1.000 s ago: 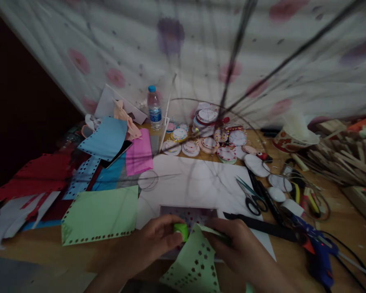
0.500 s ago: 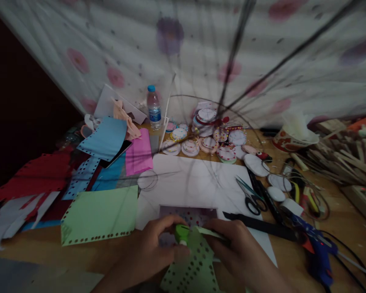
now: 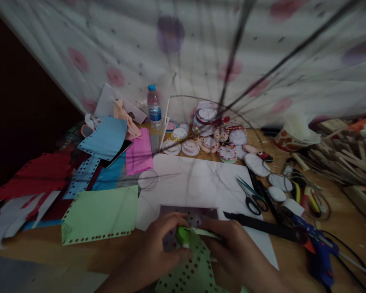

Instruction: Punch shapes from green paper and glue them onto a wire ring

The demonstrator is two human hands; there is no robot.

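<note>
My left hand (image 3: pixel 158 248) is closed round a small green hole punch (image 3: pixel 183 236) at the bottom middle. My right hand (image 3: pixel 238 252) pinches a light green paper sheet (image 3: pixel 195 272) dotted with punched holes, feeding its edge into the punch. Both hands rest over a large white sheet (image 3: pixel 195 183) and a small purple dotted card (image 3: pixel 189 213) on the wooden table (image 3: pixel 347 219).
A second green punched sheet (image 3: pixel 99 213) lies to the left, beside red (image 3: pixel 33 175), blue (image 3: pixel 105 138) and pink (image 3: pixel 138 152) papers. Scissors (image 3: pixel 251 197), a black ruler (image 3: pixel 262 226) and a blue glue gun (image 3: pixel 319 248) lie to the right. A water bottle (image 3: pixel 154 106) and round paper discs (image 3: pixel 207 138) stand behind.
The green sheet has slid down and towards me under the punch. My left hand has shifted slightly right and wrapped more closely round the punch.
</note>
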